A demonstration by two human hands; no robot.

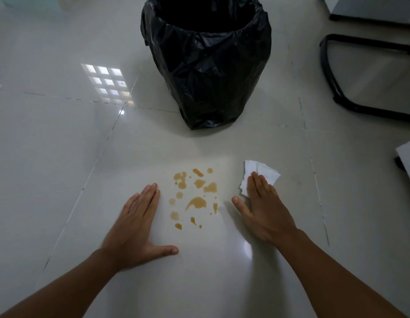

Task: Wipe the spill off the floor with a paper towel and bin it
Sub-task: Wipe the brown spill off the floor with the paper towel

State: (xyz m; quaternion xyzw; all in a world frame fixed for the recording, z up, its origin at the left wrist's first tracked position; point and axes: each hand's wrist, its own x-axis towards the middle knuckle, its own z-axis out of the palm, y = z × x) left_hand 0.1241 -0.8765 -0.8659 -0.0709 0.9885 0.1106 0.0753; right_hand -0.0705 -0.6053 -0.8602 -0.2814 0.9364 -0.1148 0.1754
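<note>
A brown spill (196, 201) of several drops and small puddles lies on the pale tiled floor between my hands. My left hand (136, 222) rests flat on the floor just left of it, fingers together, thumb spread, holding nothing. My right hand (262, 206) lies flat to the right of the spill, its fingertips pressing on a crumpled white paper towel (264, 172) that sits on the floor, apart from the drops. Beyond the spill stands a bin (206, 65) lined with a black bag, its mouth open.
Black chair-base legs (337, 83) curve across the floor at the right. Grey furniture edges show at the top right (369, 10) and the right margin (408, 161). A window reflection (105, 84) glares on the tiles at the left.
</note>
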